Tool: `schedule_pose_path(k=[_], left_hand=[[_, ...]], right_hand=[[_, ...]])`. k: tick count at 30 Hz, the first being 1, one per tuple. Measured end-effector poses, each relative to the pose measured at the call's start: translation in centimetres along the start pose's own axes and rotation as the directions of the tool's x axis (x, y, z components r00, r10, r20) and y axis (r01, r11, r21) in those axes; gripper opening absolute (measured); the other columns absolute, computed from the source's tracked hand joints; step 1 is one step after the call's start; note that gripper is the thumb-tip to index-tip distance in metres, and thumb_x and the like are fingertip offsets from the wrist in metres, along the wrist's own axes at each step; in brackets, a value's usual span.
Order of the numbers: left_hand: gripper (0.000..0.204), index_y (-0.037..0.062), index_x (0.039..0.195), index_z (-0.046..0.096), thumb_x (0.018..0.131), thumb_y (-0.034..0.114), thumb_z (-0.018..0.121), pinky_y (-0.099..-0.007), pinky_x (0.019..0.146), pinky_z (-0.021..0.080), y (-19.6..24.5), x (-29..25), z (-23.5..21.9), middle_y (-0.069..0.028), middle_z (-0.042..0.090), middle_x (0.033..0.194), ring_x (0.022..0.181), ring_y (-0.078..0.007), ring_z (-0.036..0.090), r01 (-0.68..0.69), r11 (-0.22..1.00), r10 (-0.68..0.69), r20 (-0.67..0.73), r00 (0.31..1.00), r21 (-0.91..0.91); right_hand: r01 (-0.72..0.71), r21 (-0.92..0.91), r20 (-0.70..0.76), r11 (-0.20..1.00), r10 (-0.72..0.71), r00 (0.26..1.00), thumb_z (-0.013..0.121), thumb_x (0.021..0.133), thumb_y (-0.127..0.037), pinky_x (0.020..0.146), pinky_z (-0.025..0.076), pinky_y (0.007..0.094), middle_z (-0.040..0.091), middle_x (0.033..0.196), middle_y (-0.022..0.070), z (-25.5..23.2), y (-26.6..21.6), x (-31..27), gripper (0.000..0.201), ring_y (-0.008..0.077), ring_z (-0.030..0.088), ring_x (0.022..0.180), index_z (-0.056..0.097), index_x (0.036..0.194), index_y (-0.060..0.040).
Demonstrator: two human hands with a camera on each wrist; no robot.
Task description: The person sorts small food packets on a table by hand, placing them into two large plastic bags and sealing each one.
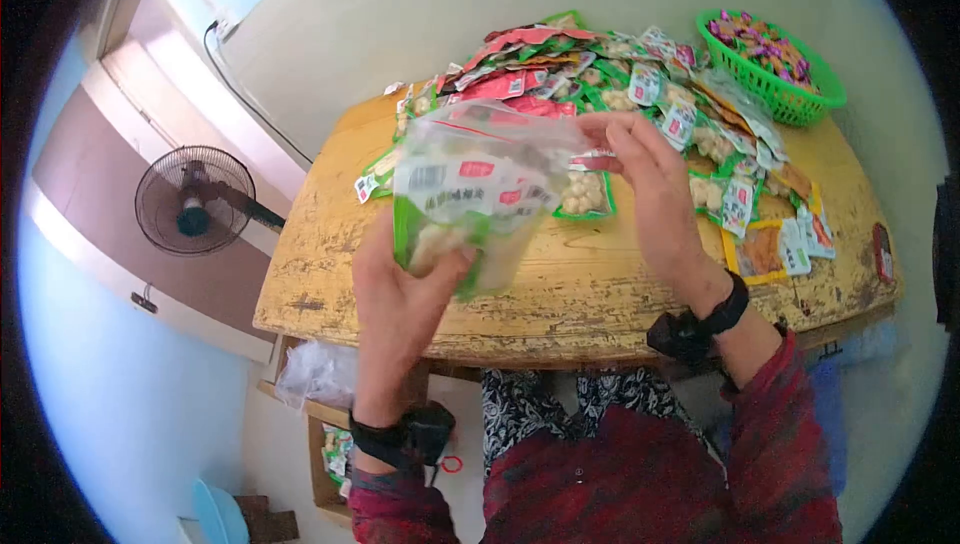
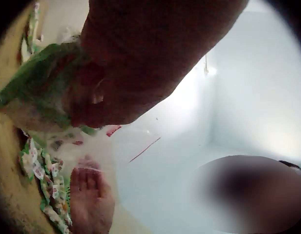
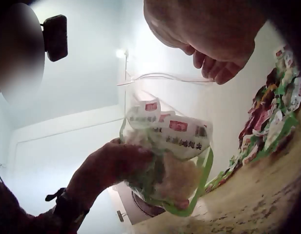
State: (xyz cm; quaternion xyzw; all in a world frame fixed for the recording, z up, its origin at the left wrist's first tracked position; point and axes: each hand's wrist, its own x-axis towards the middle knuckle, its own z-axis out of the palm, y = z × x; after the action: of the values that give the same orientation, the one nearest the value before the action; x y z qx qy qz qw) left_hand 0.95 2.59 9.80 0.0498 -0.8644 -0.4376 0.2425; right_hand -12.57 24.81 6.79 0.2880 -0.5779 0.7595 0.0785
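Note:
My left hand (image 1: 405, 289) grips a clear zip bag (image 1: 455, 124) low on its side, thumb across the front. Inside the bag are white-and-green snack packets (image 1: 460, 189) with pale pieces showing through. A red line runs along the bag's top, which rises above the packets. At the bag's upper right corner is my right hand (image 1: 645, 179), its fingers reaching toward the top edge. Seen in the left wrist view, the right hand (image 2: 92, 200) has fairly straight fingers behind the clear film. The right wrist view shows the packets bunched in the bag above the left hand (image 3: 116, 161).
A heap of snack packets (image 1: 620, 99) covers the back of the worn wooden table (image 1: 330, 274). At back right stands a green basket (image 1: 825, 102) of purple-wrapped pieces. An orange packet (image 1: 757, 249) lies at the right. A fan (image 1: 195, 199) stands left, and an open drawer (image 1: 325, 489) is below.

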Motion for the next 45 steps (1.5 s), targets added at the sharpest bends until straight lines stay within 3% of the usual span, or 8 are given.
schedule_pose_path(k=[5, 9, 12, 19, 23, 29, 38, 45], left_hand=[[0.044, -0.0041, 0.122, 0.067, 0.08, 0.0, 0.078, -0.0331, 0.088, 0.055, 5.3, 0.4, -1.8, -0.0106, 0.074, 0.112, 0.096, -0.0196, 0.07, 0.033, 0.924, -0.02, 0.039, 0.999, -0.381], [0.054, -0.0055, 0.128, 0.062, 0.077, -0.005, 0.079, -0.0361, 0.091, 0.058, 1.2, 1.8, -1.1, -0.0131, 0.073, 0.113, 0.102, -0.0219, 0.071, 0.131, 0.97, -0.112, 0.102, 0.988, -0.206], [0.059, -0.0052, 0.131, 0.059, 0.076, -0.006, 0.08, -0.0357, 0.092, 0.057, 0.4, 0.6, 0.0, -0.0138, 0.072, 0.116, 0.101, -0.0215, 0.07, 0.154, 0.852, -0.148, 0.051, 0.988, -0.501], [0.065, -0.0022, 0.134, 0.057, 0.074, -0.009, 0.081, -0.0376, 0.094, 0.058, -6.3, -0.9, 4.1, -0.0121, 0.069, 0.121, 0.108, -0.0233, 0.069, 0.084, 0.652, -0.236, -0.096, 0.967, -0.754], [0.066, -0.0013, 0.134, 0.057, 0.074, -0.008, 0.083, -0.0382, 0.097, 0.056, -6.9, -2.3, 5.5, -0.0119, 0.069, 0.122, 0.109, -0.0231, 0.068, 0.158, 0.649, -0.27, -0.032, 0.962, -0.745], [0.061, -0.0029, 0.131, 0.06, 0.074, -0.007, 0.083, -0.0371, 0.097, 0.056, -7.1, -3.2, 4.5, -0.0121, 0.069, 0.123, 0.11, -0.0216, 0.068, 0.158, 0.708, -0.206, 0.013, 0.978, -0.688], [0.061, -0.0036, 0.131, 0.061, 0.075, -0.006, 0.083, -0.0371, 0.097, 0.056, -7.1, -3.5, 5.0, -0.0119, 0.07, 0.122, 0.111, -0.022, 0.067, 0.163, 0.706, -0.236, -0.012, 0.972, -0.689], [0.055, -0.0031, 0.128, 0.064, 0.076, -0.001, 0.084, -0.036, 0.097, 0.055, -6.8, -2.6, 4.5, -0.0121, 0.071, 0.122, 0.112, -0.0207, 0.067, 0.166, 0.749, -0.174, 0.052, 0.983, -0.641]], right_hand=[[0.08, 0.004, -0.007, 0.997, -0.08, 0.997, 0.054, 0.105, -0.014, 0.094, 0.05, 0.0303, 0.069, 0.11, 0.0037, -0.4, 0.0, -0.4, 0.022, 0.0117, 0.063, 0.106, 0.068, 0.118, -0.0025], [0.057, -0.035, 0.059, 0.998, -0.055, 0.997, 0.058, 0.102, -0.009, 0.093, 0.05, 0.0304, 0.069, 0.109, 0.0032, -0.2, -0.3, -0.4, 0.019, 0.0111, 0.063, 0.105, 0.068, 0.116, -0.0024], [0.021, -0.041, 0.065, 0.999, -0.019, 0.998, 0.061, 0.101, -0.01, 0.092, 0.051, 0.0315, 0.069, 0.109, 0.0035, 0.0, 0.3, -0.9, 0.02, 0.0118, 0.063, 0.105, 0.067, 0.118, -0.0026], [-0.063, -0.092, 0.25, 0.994, 0.084, 0.965, 0.071, 0.095, -0.021, 0.096, 0.051, 0.0358, 0.067, 0.126, 0.0113, 0.6, 1.4, -0.9, 0.045, 0.0203, 0.062, 0.119, 0.057, 0.133, -0.0013], [0.049, -0.245, 0.394, 0.968, 0.053, 0.918, 0.082, 0.085, -0.023, 0.104, 0.05, 0.0427, 0.061, 0.14, 0.0177, 0.9, 3.9, -2.4, 0.075, 0.0272, 0.058, 0.129, 0.046, 0.147, -0.0014], [-0.131, -0.278, 0.4, 0.952, 0.239, 0.885, 0.086, 0.08, -0.018, 0.107, 0.049, 0.0443, 0.062, 0.136, 0.0177, 1.4, 2.9, -2.9, 0.084, 0.029, 0.059, 0.128, 0.043, 0.151, -0.0034], [-0.067, -0.265, 0.363, 0.962, 0.164, 0.917, 0.085, 0.079, -0.016, 0.094, 0.052, 0.0396, 0.07, 0.112, 0.0121, 1.6, 3.3, -2.8, 0.052, 0.0232, 0.067, 0.104, 0.059, 0.121, -0.0012], [-0.082, -0.31, 0.374, 0.947, 0.201, 0.905, 0.083, 0.081, -0.017, 0.092, 0.053, 0.0395, 0.07, 0.107, 0.0128, 1.4, 4.3, -3.1, 0.048, 0.0253, 0.067, 0.099, 0.059, 0.12, -0.0011]])
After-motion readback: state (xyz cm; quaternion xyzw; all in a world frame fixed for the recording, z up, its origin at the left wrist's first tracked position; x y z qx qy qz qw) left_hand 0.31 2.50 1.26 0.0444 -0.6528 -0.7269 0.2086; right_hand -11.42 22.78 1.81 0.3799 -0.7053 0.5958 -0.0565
